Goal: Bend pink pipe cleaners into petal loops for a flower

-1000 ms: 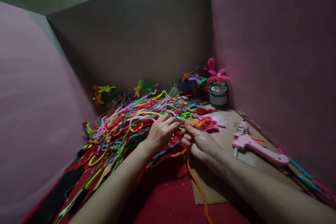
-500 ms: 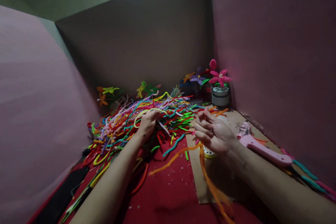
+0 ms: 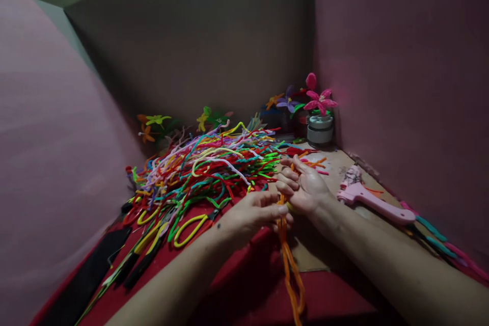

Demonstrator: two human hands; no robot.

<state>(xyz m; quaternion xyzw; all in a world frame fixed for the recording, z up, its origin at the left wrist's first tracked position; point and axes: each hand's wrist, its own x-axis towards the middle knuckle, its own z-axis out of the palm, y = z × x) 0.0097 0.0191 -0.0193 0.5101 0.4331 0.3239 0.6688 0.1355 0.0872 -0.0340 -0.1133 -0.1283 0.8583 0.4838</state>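
Several orange pipe cleaners (image 3: pixel 288 260) hang down in a loose bundle between my two hands. My right hand (image 3: pixel 305 186) is closed around their upper part, with short orange ends showing above the fingers. Just below it, my left hand (image 3: pixel 263 209) pinches the same strands between thumb and fingers. Beyond the left hand spreads a large heap of mixed-colour pipe cleaners (image 3: pixel 206 163). Under the right hand lies a piece of cardboard (image 3: pixel 313 260); a yellow thing there is mostly hidden.
A pink glue gun (image 3: pixel 378 206) rests on the cardboard at right. Yellow-handled scissors (image 3: pixel 191 229) and pliers (image 3: pixel 147 244) lie left on the red cloth (image 3: pixel 244 280). At the back stand a pink pipe-cleaner flower (image 3: pixel 321 102) in a grey pot (image 3: pixel 320 130) and other flowers.
My left hand has left the heap, come toward me and right, and taken hold of the orange pipe cleaners below my right hand. The spread strands now hang together.
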